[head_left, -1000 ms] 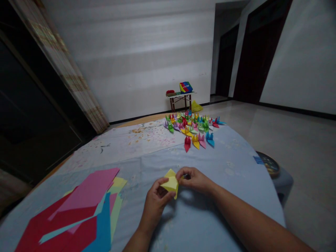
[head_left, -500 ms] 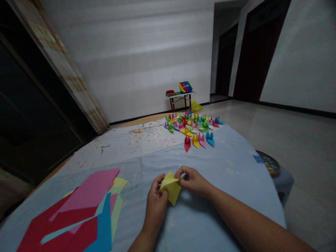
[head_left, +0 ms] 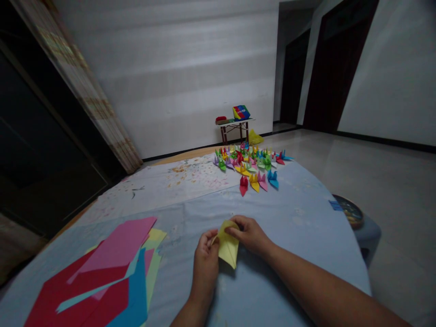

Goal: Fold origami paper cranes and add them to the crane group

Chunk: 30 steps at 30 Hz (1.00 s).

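Your left hand (head_left: 206,256) is closed on the left edge of the yellow folded paper (head_left: 228,250), thumb over the near face, fingers curled at the side. Your right hand (head_left: 250,234) pinches the same piece at its upper right, thumb in front, fingertips partly hidden behind it. So both hands are gripping one workpiece. It sits between them, over the near middle of the cloth-covered counter (head_left: 316,236), pointed end down and toward you, top curving over a bit. Creases run down toward the tip; can't tell whether the tip touches the cloth. To your left, well apart from the hands, there's a loose overlapping pile of sheets: pink sheet (head_left: 119,245) on top at the far end, red sheet (head_left: 64,290) under it, blue sheet (head_left: 138,290) on the right side, pale yellow and green edges sticking out beyond. Farther out, past your hands, a crowd of multicolored folded birds (head_left: 239,158) stands packed on the counter. Four sit nearer you in a loose row, left to right: red bird (head_left: 243,185), yellow bird (head_left: 254,183), pink bird (head_left: 262,182), blue bird (head_left: 273,180). Off the right edge, a gray stool (head_left: 371,234) carries a round dark container (head_left: 350,211).
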Tool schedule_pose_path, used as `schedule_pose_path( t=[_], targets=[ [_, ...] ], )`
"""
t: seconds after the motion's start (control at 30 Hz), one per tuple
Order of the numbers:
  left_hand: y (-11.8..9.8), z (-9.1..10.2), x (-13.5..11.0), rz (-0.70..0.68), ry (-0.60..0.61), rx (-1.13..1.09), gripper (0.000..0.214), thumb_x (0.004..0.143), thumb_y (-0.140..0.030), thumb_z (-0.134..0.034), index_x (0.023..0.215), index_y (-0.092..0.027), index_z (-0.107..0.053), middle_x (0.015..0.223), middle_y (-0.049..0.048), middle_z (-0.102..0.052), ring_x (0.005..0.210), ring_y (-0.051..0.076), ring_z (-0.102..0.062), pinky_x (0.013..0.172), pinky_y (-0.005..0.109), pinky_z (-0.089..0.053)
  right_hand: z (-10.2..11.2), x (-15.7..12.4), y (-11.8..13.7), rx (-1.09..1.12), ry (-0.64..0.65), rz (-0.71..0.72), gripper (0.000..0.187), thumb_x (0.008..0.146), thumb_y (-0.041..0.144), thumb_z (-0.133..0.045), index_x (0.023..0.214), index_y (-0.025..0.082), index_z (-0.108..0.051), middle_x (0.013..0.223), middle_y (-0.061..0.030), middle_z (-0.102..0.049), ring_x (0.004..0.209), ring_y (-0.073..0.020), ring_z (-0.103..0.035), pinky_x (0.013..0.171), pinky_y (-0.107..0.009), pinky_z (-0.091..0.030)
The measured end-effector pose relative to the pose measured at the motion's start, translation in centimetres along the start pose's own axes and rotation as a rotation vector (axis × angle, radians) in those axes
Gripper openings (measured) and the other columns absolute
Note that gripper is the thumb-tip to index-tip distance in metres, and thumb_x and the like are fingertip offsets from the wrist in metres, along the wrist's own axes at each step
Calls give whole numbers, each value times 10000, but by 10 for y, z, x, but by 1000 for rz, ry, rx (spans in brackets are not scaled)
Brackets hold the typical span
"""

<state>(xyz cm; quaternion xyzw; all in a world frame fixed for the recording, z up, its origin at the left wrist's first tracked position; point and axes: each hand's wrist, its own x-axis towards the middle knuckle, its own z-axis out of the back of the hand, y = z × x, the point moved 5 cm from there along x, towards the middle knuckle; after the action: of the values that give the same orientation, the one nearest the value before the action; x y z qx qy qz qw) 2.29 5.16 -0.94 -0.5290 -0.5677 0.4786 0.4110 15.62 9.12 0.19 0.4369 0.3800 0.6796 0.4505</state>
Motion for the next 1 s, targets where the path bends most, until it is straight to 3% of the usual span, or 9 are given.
schedule_pose_path(
  t=[0.33,0.6,0.8,1.0],
  targets=[
    [-7,1,0,35,18,143,371,681,-356,-620,970,-136,-549,791,44,-672,706,189,-628,565,239,-448,-2,3,-10,95,6,-29,169,715,288,-571,608,157,-571,557,38,-454,544,-93,-401,488,-192,-293],
    [-2,-3,0,221,63,-20,350,665,-240,-651,975,-133,-530,870,81,-669,774,183,-638,656,251,-481,-2,4,-12,188,29,-29,163,713,284,-563,619,151,-565,544,48,-435,510,-81,-383,470,-188,-291],
    [-7,-11,0,398,212,-51,263,674,-190,-616,926,-121,-585,845,86,-668,727,174,-629,643,265,-481,-4,3,-13,181,49,-21,170,705,293,-577,615,149,-575,541,47,-440,515,-81,-390,471,-186,-291],
    [-12,-13,4,432,293,5,248,630,-183,-646,867,-112,-639,769,71,-668,646,152,-607,620,255,-460,-7,3,-17,195,99,-15,170,699,281,-586,599,143,-578,533,48,-459,505,-75,-398,459,-180,-284]
  ],
)
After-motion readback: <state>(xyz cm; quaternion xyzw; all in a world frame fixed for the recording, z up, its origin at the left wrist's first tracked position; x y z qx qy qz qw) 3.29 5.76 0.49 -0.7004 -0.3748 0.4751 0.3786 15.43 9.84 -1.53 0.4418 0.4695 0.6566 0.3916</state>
